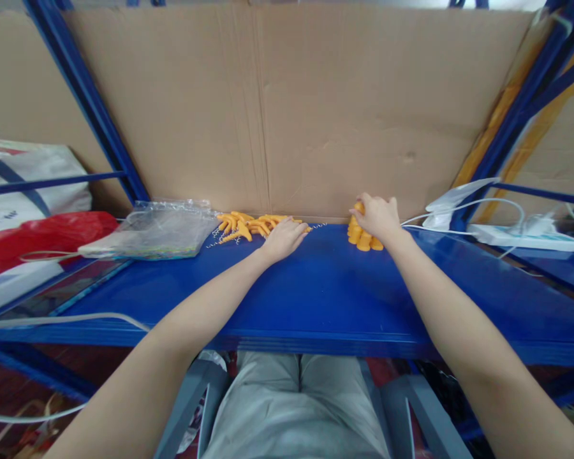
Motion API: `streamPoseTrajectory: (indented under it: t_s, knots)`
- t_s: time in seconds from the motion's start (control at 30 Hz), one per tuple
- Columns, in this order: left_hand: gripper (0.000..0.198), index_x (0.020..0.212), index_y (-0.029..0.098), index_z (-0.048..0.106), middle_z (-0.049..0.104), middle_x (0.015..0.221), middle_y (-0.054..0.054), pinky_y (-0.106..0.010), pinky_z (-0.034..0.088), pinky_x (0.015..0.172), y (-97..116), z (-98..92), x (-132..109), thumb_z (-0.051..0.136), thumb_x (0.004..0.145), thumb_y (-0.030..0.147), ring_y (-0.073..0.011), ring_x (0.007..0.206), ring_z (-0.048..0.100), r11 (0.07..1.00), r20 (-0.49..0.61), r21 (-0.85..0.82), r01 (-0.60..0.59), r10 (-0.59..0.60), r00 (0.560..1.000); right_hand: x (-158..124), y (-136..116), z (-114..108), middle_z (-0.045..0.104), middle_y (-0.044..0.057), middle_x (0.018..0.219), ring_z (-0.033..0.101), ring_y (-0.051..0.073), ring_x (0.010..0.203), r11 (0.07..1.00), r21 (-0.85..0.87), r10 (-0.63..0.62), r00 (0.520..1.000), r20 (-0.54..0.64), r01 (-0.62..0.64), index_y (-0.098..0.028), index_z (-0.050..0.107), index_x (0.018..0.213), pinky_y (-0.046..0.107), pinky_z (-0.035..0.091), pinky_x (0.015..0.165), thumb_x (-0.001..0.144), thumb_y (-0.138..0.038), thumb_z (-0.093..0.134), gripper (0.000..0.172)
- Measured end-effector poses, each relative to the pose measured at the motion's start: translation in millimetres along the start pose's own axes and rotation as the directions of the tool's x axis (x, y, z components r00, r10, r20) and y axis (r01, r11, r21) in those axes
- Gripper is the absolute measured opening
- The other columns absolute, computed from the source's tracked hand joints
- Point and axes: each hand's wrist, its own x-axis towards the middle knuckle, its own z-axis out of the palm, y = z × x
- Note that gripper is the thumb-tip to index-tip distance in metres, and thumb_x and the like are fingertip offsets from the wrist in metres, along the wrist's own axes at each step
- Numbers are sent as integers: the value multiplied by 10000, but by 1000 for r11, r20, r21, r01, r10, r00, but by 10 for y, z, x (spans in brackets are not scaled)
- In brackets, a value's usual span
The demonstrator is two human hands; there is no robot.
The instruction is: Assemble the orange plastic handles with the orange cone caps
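My left hand [286,240] lies over the right end of a heap of orange plastic branch-like pieces [242,227], fingers stretched out. An orange tip shows past its fingertips. Thin dark-and-white coiled strands [214,245] stick out around the heap. Farther right, my right hand [377,215] curls over a cluster of orange cup-shaped pieces [363,240] standing on the blue shelf [310,293]. Its fingers close around an upper orange piece, partly hidden by the hand.
Clear plastic bags [160,229] lie left of the heap, beside a red bag [52,236] and a white bag [33,178]. A cardboard sheet [339,115] walls off the back. White cables and a power strip [526,237] sit at right. Blue posts [90,102] flank the shelf.
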Motion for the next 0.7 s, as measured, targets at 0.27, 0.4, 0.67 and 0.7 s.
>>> streamPoseTrajectory:
  t_s: [0.27, 0.4, 0.67, 0.7]
  knots:
    - [332, 1158, 178, 633, 707, 1013, -76, -534, 379, 1153, -25, 14, -11, 401, 942, 79, -213, 1021, 651, 999, 7, 34, 0, 0, 1000, 92, 501, -99, 712, 227, 1071, 670, 336, 1059, 919, -163, 387, 901, 195, -359, -121, 697, 1120, 465, 454, 888, 878, -284, 572, 317]
    - [380, 1148, 189, 651, 699, 1078, -86, -544, 331, 1181, 2, -18, -13, 386, 920, 41, -223, 1088, 630, 999, 31, 38, 33, -35, 999, 121, 722, 3, 710, 238, 1065, 683, 348, 1038, 903, -212, 421, 864, 277, -373, -129, 705, 1133, 492, 501, 854, 852, -302, 622, 340]
    - [404, 1136, 200, 669, 672, 1172, -130, -526, 418, 1043, 9, -64, -11, 375, 909, 41, -271, 1117, 624, 995, 75, 35, 95, -98, 992, 83, 822, 128, 733, 188, 1020, 711, 301, 990, 885, -244, 464, 735, 494, -396, -134, 683, 1220, 374, 540, 775, 797, -135, 632, 426]
    - [406, 1140, 195, 666, 669, 1174, -135, -517, 430, 1021, 3, -65, -9, 374, 906, 38, -272, 1096, 632, 995, 82, 33, 99, -101, 991, 77, 838, 149, 729, 198, 1055, 704, 311, 1025, 879, -246, 476, 735, 483, -408, -127, 679, 1233, 381, 540, 792, 795, -122, 622, 441]
